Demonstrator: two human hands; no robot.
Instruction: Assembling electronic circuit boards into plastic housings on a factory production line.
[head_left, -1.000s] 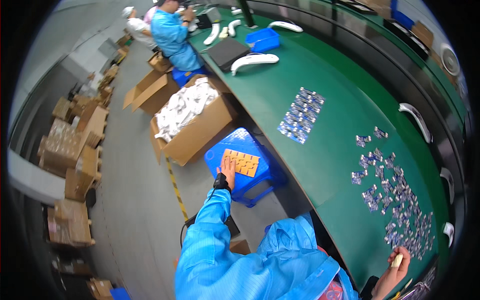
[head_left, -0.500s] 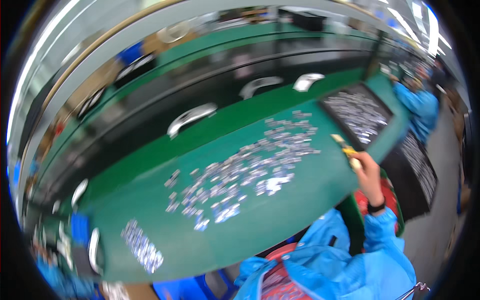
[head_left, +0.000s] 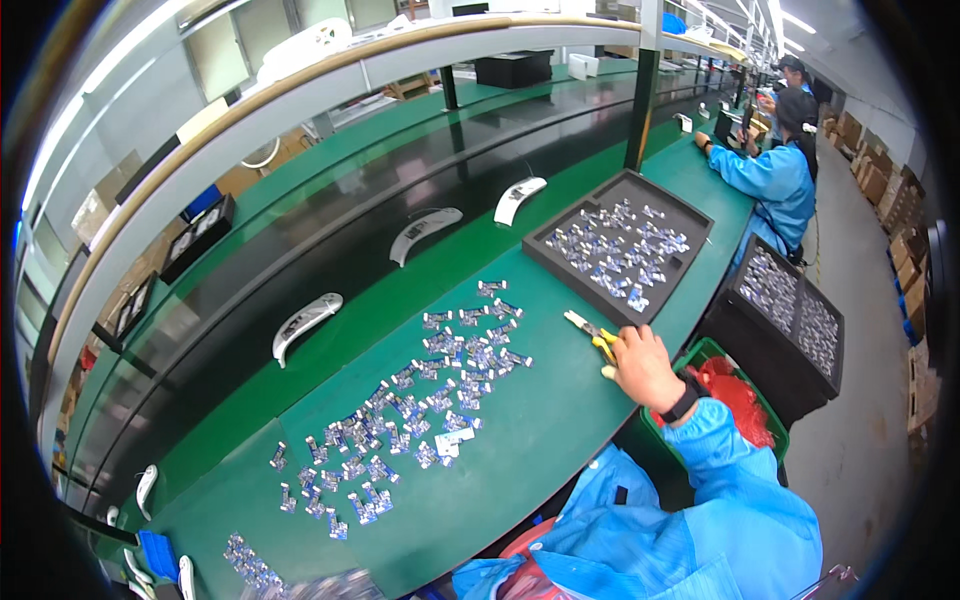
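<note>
My right hand [head_left: 645,368], with a dark band at its wrist below a blue sleeve, is closed around yellow-handled pliers [head_left: 603,345]. The pliers rest on or just above the green tabletop [head_left: 520,450], and a small pale piece [head_left: 575,319] shows at their jaws. Left of that hand, many small blue circuit boards [head_left: 390,415] with white connectors lie scattered. A larger whitish-blue piece [head_left: 452,440] lies at their near side. Beyond my hand stands a black tray [head_left: 560,265] of similar boards. My left hand is out of the picture.
Curved white shells [head_left: 520,200] stand along a dark conveyor [head_left: 330,225] behind the table. At right are a green basket with red contents [head_left: 735,400] and black bins of parts [head_left: 770,320]. A co-worker in blue [head_left: 770,175] sits farther along. A blurred greyish patch [head_left: 335,585] shows at the bottom edge.
The view has swung to the right and sharpened; the boards and shells now appear farther left and more of the aisle shows. My right hand still holds the pliers.
</note>
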